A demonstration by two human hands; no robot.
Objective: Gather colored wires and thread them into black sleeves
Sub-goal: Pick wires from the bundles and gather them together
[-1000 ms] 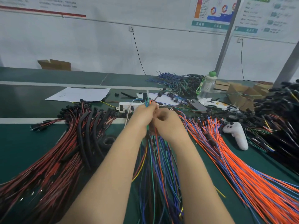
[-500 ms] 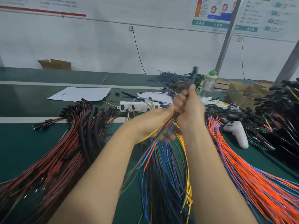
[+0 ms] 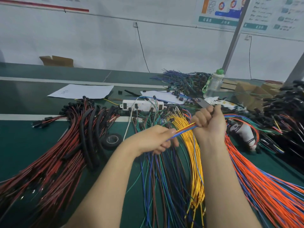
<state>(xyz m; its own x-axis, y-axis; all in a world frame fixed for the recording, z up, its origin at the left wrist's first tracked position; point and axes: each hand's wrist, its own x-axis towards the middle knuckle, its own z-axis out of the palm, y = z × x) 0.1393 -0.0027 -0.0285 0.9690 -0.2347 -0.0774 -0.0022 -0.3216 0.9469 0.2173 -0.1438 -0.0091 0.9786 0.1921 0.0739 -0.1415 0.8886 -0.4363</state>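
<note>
A small bundle of colored wires [image 3: 185, 130] stretches taut between my two hands above the green table. My left hand [image 3: 153, 139] pinches its lower end. My right hand [image 3: 209, 122] is fisted round the upper part, and the wires arc out to the right behind it. Below lie loose blue, green and brown wires [image 3: 162, 178], a yellow wire bunch [image 3: 193, 162] and an orange and blue wire pile [image 3: 263, 186]. Black sleeves [image 3: 89, 132] lie among the red and black wires [image 3: 49, 162] at the left.
A roll of black tape [image 3: 111, 140] sits left of my left hand. Behind are a white power strip [image 3: 141, 105], paper sheets [image 3: 82, 91], a clear bottle [image 3: 213, 84] and cardboard boxes [image 3: 250, 94]. A white controller [image 3: 243, 132] and dark harnesses [image 3: 286, 116] lie at the right.
My right hand has dropped from its raised position and moved right, pulling the wire bundle out straight. My left hand has slid back along the bundle toward me.
</note>
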